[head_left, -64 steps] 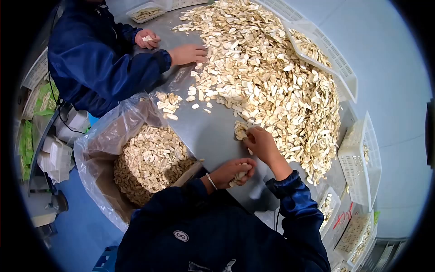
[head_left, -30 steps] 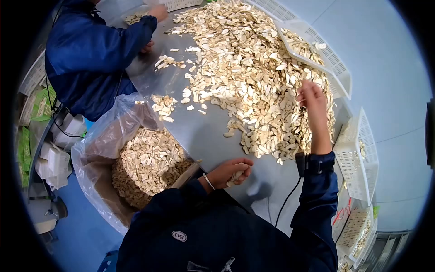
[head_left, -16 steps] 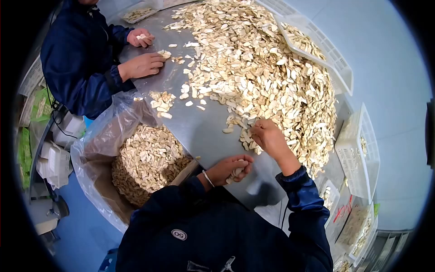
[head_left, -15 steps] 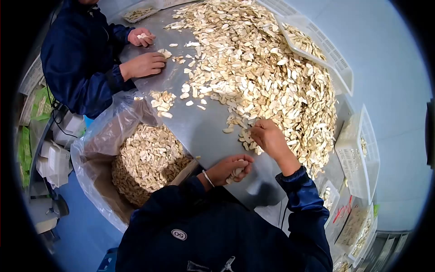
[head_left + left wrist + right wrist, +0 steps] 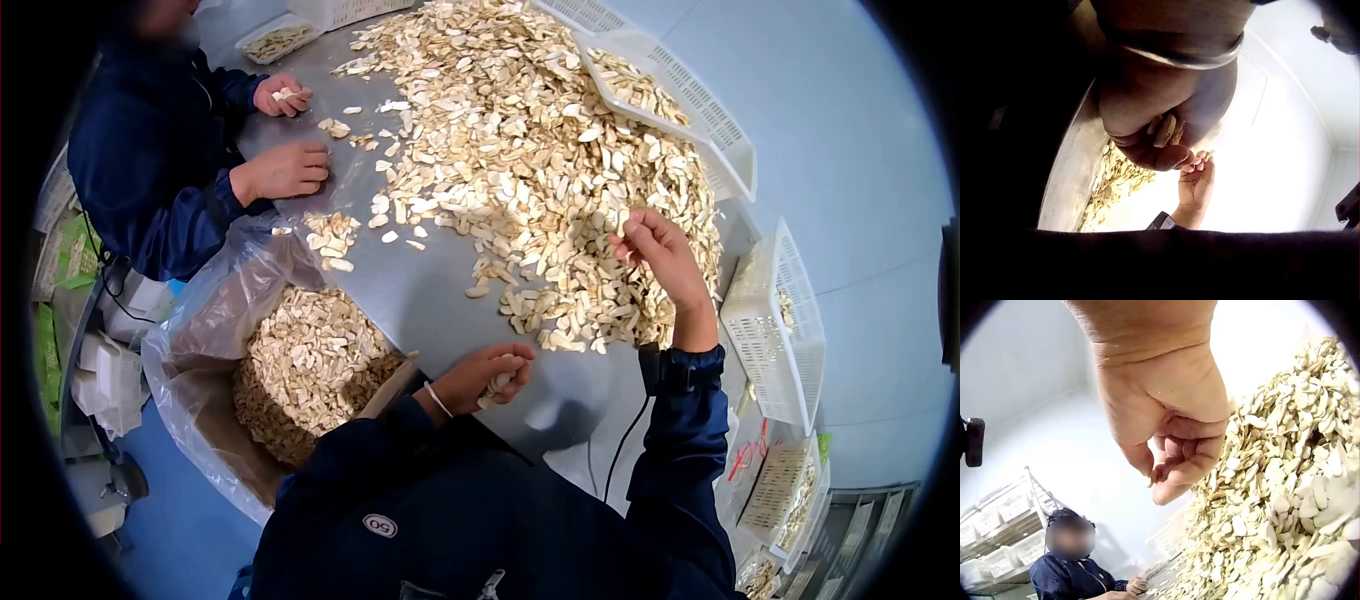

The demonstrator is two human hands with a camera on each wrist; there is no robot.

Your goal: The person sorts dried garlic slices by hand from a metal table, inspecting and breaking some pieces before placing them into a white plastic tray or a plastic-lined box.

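Observation:
A wide heap of pale, dried-looking slices (image 5: pixel 530 150) covers much of the metal table. My left hand (image 5: pixel 475 383) curls round several slices (image 5: pixel 1165 131) near the table's front edge; its fingers partly cover them. Over the right side of the heap, my right hand (image 5: pixel 665 258) pinches one slice (image 5: pixel 622 222) between thumb and fingertips. Only a small edge of that slice shows in the right wrist view, where the right hand (image 5: pixel 1163 425) hangs beside the heap.
A plastic-lined box (image 5: pixel 185 390) of slices stands at the left table edge. Another person (image 5: pixel 150 160) works at the left, slices in one hand. White perforated baskets (image 5: pixel 765 330) line the right side. A black cable (image 5: pixel 625 445) hangs from my right wrist.
My right hand has moved from the heap's near edge up and right across it, a slice at its fingertips. My left hand keeps its grip. The other person's near hand has drawn back from loose slices.

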